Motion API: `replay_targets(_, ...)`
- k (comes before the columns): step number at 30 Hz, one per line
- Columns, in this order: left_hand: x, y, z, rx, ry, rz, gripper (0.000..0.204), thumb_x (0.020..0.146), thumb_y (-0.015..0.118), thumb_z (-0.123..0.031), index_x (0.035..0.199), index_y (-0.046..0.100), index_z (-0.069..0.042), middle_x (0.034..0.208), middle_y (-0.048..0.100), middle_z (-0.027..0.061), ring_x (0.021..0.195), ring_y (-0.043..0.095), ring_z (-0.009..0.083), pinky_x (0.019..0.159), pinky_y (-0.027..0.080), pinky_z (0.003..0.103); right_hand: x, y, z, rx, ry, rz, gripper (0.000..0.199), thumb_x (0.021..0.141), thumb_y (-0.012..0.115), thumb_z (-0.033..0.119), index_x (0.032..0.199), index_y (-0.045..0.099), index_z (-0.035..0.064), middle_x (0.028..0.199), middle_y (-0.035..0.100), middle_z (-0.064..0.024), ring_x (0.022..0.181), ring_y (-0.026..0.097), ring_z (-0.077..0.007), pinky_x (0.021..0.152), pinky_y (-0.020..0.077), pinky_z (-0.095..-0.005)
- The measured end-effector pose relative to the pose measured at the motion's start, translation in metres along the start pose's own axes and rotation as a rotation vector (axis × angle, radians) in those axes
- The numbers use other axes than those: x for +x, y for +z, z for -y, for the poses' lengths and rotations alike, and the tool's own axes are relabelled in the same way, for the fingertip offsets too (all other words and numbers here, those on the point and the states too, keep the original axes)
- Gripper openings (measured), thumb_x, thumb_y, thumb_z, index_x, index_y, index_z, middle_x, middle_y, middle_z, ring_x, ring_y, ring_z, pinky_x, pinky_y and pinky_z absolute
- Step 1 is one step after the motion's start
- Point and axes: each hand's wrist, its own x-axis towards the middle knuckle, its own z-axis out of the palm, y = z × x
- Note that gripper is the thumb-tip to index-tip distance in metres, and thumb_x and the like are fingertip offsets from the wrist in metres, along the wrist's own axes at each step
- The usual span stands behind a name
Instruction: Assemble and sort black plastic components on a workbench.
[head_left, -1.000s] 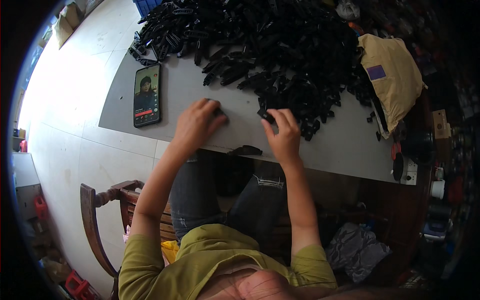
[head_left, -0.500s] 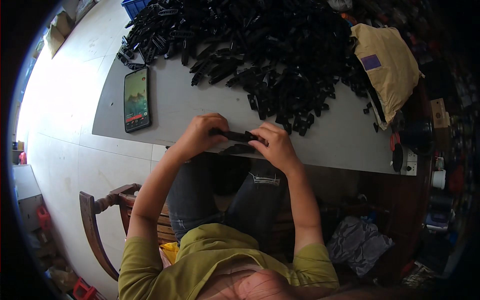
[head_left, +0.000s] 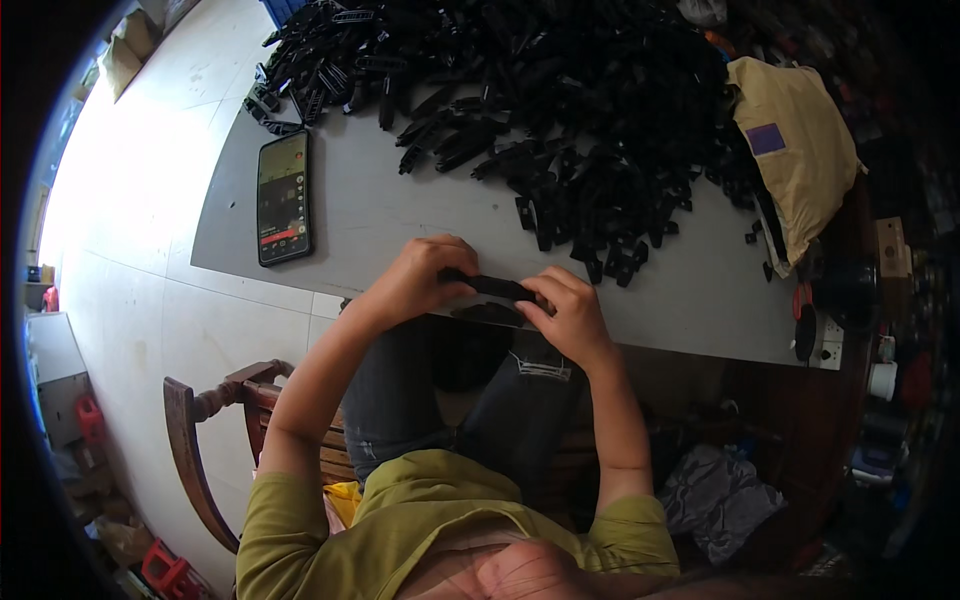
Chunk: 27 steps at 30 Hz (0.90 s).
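Along the table's (head_left: pixel 370 200) near edge, I see the left hand (head_left: pixel 425 275) and right hand (head_left: pixel 568 305) pinching a black strip's (head_left: pixel 500 288) ends, apparently steadying it; any next move calls for even pressure.

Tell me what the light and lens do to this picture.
Head view: glare bleaches the tiled floor at left; the heap of black plastic parts goes so dark that many pieces merge; the corners are black; clutter along the right rim is dim and blurred.

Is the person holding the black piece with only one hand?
No, the left hand grips the black piece at its left end, and the right hand grips it at its right end.
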Motion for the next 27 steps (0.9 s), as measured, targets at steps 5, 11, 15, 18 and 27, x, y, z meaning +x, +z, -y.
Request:
replay_targets(5,0.0,0.002,0.002,-0.013,-0.024,0.01,0.024,0.065,0.075,0.002,0.087,0.066,0.0,0.093,0.065,0.0113,0.091,0.063,0.0283,0.08,0.051,0.036,0.002,-0.004,0.001,-0.029,-0.025,-0.013,0.022,0.071,0.077,0.0,0.091,0.066,-0.0016,0.079,0.06,-0.0068,0.062,0.061,-0.0147,0.052,0.0479,-0.0273)
replay_targets(11,0.003,0.008,0.001,-0.016,0.031,0.035,0.024,0.066,0.075,0.0,0.087,0.066,-0.001,0.094,0.065,0.0106,0.093,0.063,0.0281,0.082,0.05,0.036,0.021,0.007,0.005,0.034,-0.094,0.052,0.021,0.071,0.078,0.003,0.088,0.066,-0.0017,0.075,0.059,-0.0066,0.062,0.059,-0.0139,0.053,0.0467,-0.0266)
replay_targets(15,0.014,-0.009,0.009,-0.02,0.206,0.231,0.024,0.071,0.075,-0.011,0.092,0.065,-0.003,0.101,0.063,0.0133,0.098,0.06,0.0326,0.085,0.048,0.04,0.012,0.005,0.0,0.176,-0.018,0.078,0.023,0.072,0.08,0.007,0.089,0.066,-0.001,0.079,0.058,-0.006,0.059,0.053,-0.014,0.052,0.0427,-0.0274)
replay_targets(18,0.051,-0.017,0.011,0.466,0.291,-0.259,0.034,0.08,0.07,-0.02,0.112,0.063,-0.01,0.127,0.054,0.0129,0.12,0.048,0.0347,0.101,0.038,0.046,0.024,0.006,0.0,-0.197,0.055,-0.357,0.026,0.074,0.079,0.011,0.093,0.065,0.0006,0.088,0.059,-0.007,0.062,0.055,-0.0144,0.054,0.0444,-0.0267)
replay_targets(27,0.066,-0.002,0.039,0.733,0.147,-0.327,0.041,0.085,0.064,-0.021,0.125,0.058,-0.014,0.131,0.051,0.0111,0.127,0.043,0.0318,0.105,0.036,0.042,0.028,0.03,-0.012,-0.515,0.139,-0.454,0.026,0.083,0.068,0.006,0.106,0.057,0.0031,0.108,0.054,-0.0109,0.079,0.064,-0.029,0.068,0.0518,-0.0372)
